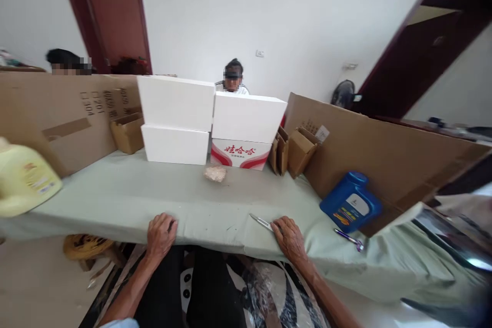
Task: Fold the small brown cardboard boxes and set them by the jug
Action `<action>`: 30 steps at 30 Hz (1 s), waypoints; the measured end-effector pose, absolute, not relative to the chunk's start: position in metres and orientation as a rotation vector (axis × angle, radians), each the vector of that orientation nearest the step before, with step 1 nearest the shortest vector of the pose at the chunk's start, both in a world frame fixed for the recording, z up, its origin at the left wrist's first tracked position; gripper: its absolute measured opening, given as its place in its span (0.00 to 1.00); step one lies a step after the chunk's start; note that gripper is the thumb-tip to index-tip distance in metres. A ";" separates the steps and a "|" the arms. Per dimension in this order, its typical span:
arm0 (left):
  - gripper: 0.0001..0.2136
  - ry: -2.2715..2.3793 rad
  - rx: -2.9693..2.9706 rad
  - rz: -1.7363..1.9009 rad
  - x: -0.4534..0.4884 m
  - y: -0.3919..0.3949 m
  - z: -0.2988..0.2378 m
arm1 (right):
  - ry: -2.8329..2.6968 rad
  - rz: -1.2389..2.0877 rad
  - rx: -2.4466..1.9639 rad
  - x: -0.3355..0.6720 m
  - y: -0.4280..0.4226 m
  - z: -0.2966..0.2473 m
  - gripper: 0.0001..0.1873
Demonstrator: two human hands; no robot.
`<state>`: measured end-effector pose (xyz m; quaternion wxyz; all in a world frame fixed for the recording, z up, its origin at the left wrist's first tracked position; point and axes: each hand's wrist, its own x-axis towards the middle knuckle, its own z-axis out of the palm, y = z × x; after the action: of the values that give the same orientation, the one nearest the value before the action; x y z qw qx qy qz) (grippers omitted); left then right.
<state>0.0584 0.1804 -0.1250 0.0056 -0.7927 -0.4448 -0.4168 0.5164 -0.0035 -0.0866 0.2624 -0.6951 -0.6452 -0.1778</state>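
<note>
My left hand (161,236) rests at the front edge of the cloth-covered table (123,189), its fingers curled in with nothing showing in them. My right hand (288,237) lies on the table to the right, closed over the near end of a slim silver utility knife (261,222). The knife lies on the cloth, its far end pointing left and away from me; its near end is hidden under the fingers. Farther back, in front of the stacked boxes, sits a small pale, beige lump (216,173), too blurred to name.
White boxes (175,144) stand stacked at the back, one printed with red characters (240,154). Cardboard panels (384,154) flank both sides. A blue jug (350,202) and a purple pen (348,240) lie right; a yellow jug (26,179) stands left. Two people sit beyond.
</note>
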 end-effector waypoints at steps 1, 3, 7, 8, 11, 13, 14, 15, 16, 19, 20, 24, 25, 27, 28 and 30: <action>0.11 -1.433 -2.495 -1.294 0.059 0.179 -0.123 | -1.755 -0.486 -1.848 0.515 -0.002 -0.086 0.28; 0.09 -1.489 -2.497 -1.259 0.061 0.178 -0.120 | -1.788 -0.484 -1.783 0.513 0.001 -0.087 0.31; 0.05 -1.583 -2.522 -1.199 0.059 0.178 -0.115 | -1.836 -0.463 -1.730 0.517 0.007 -0.091 0.32; 0.05 -1.598 -2.535 -1.192 0.058 0.178 -0.114 | -1.845 -0.448 -1.734 0.519 0.009 -0.091 0.31; 0.05 -1.614 -2.590 -1.185 0.053 0.174 -0.110 | -1.874 -0.382 -1.760 0.523 0.015 -0.088 0.27; 0.05 -1.604 -2.630 -1.192 0.051 0.169 -0.107 | -1.849 -0.340 -1.788 0.522 0.020 -0.086 0.24; 0.06 -1.595 -2.648 -1.199 0.050 0.167 -0.106 | -1.818 -0.325 -1.804 0.520 0.023 -0.086 0.22; 0.06 -1.586 -2.664 -1.207 0.049 0.166 -0.105 | -1.781 -0.313 -1.819 0.517 0.026 -0.087 0.21; 0.07 -1.578 -2.677 -1.217 0.048 0.164 -0.104 | -1.744 -0.301 -1.831 0.513 0.029 -0.087 0.21; 0.07 -1.572 -2.701 -1.247 0.048 0.162 -0.103 | -1.708 -0.247 -1.830 0.494 0.042 -0.090 0.21; 0.07 -1.573 -2.707 -1.255 0.048 0.162 -0.104 | -1.722 -0.230 -1.819 0.486 0.048 -0.090 0.22; 0.07 -1.577 -2.741 -1.262 0.046 0.165 -0.105 | -1.811 -0.196 -1.712 0.450 0.073 -0.087 0.23; 0.07 -1.577 -2.754 -1.257 0.045 0.167 -0.105 | -1.831 -0.191 -1.676 0.442 0.079 -0.087 0.24; 0.07 -1.580 -2.781 -1.239 0.041 0.175 -0.105 | -1.868 -0.182 -1.618 0.430 0.091 -0.088 0.25; 0.07 -1.588 -2.791 -1.227 0.037 0.181 -0.104 | -1.878 -0.178 -1.601 0.426 0.096 -0.090 0.25; 0.09 -1.625 -2.793 -1.195 0.027 0.198 -0.100 | -1.882 -0.160 -1.579 0.424 0.102 -0.097 0.25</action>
<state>0.0269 0.1985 -0.1001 -0.1512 -0.8013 -0.4663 -0.3429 0.4236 0.1023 -0.0972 0.3334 -0.6049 -0.7206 -0.0612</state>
